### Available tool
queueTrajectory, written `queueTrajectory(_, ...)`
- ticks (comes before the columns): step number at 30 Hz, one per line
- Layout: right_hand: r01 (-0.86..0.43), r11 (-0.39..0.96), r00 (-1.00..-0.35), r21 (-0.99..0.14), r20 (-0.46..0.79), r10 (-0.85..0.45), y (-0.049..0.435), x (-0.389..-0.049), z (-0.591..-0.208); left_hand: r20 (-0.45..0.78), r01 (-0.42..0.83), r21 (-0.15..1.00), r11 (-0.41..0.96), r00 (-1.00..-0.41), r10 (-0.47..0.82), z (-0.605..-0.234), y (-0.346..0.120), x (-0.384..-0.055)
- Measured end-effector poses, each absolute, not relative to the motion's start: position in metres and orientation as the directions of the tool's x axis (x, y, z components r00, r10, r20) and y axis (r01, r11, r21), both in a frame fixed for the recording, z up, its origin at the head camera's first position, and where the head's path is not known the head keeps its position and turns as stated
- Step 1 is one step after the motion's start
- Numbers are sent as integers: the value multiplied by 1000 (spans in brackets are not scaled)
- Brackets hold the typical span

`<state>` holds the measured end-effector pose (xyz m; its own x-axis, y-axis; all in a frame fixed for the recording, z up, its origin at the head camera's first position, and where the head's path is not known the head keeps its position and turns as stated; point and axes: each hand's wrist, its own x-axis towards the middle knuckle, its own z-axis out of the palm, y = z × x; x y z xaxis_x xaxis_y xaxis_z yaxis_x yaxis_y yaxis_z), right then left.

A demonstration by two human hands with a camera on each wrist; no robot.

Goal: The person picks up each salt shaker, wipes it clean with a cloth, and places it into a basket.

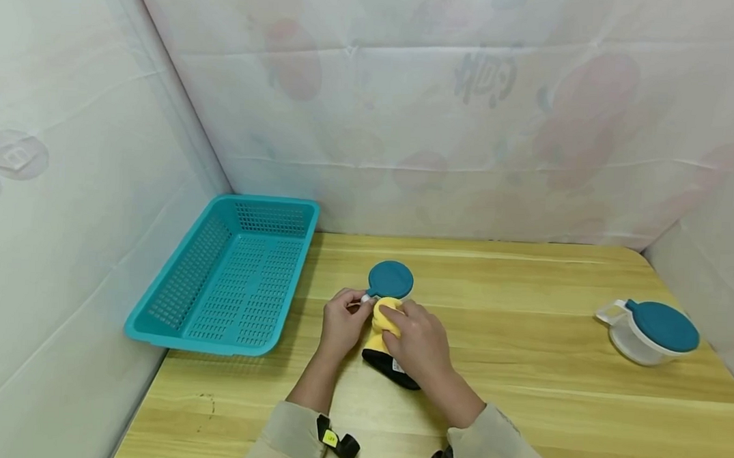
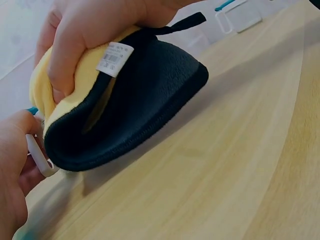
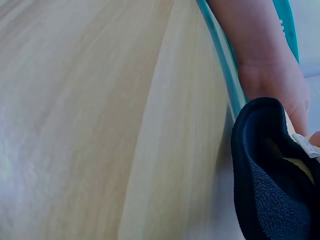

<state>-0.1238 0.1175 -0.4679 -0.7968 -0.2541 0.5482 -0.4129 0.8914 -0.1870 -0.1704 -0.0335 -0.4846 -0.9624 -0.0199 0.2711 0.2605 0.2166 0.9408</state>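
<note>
- The yellow-and-black plush cloth (image 1: 376,343) is to the right of the teal plastic basket (image 1: 214,347), around the level of its near edge; its yellow part is bunched up, and its black-edged end curves open toward the person.
- A white printed tag (image 2: 115,59) and a short black loop (image 2: 187,22) stick out at the cloth's black edging.
- The right hand (image 1: 420,337) grips the yellow part from above, its thumb pressed into the folds.
- The left hand (image 1: 342,323), between the basket and the cloth, pinches a white handle (image 2: 40,155) — the handle of a small container whose round blue lid (image 1: 391,279) shows just beyond the cloth.
- That container is to the right of the basket, with the lid on; the cloth and right hand hide most of its body.
- A second container (image 1: 641,342), clear-bodied with a blue lid and white handle, stands far to the right of the basket.
- All this is on a wood-grain bench (image 1: 493,289), and pale printed fabric (image 1: 408,121) hangs behind the basket.
- Nearer the person than the basket are beige sleeves (image 1: 293,427) — each with a black device (image 1: 346,448) at the cuff.
</note>
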Motion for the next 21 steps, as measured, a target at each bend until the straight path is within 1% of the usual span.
queueTrajectory(3, -402, 896, -816, -190, 519, -256, 117, -125, -469, 281, 274, 939, 207, -960, -7, -478, -35, -167)
queueTrajectory(7, -381, 899, -847, -217, 473, -244, 116, -126, -471, 258, 252, 945, 210, -966, -2, -478, -35, -167)
queueTrajectory(14, -337, 898, -895, -282, 393, -212, 115, -125, -478, 207, 203, 960, 194, -978, -3, -509, -34, -183)
queueTrajectory(21, -294, 895, -928, -334, 324, -184, 119, -126, -480, 216, 216, 965, 151, -976, 19, -514, -37, -185)
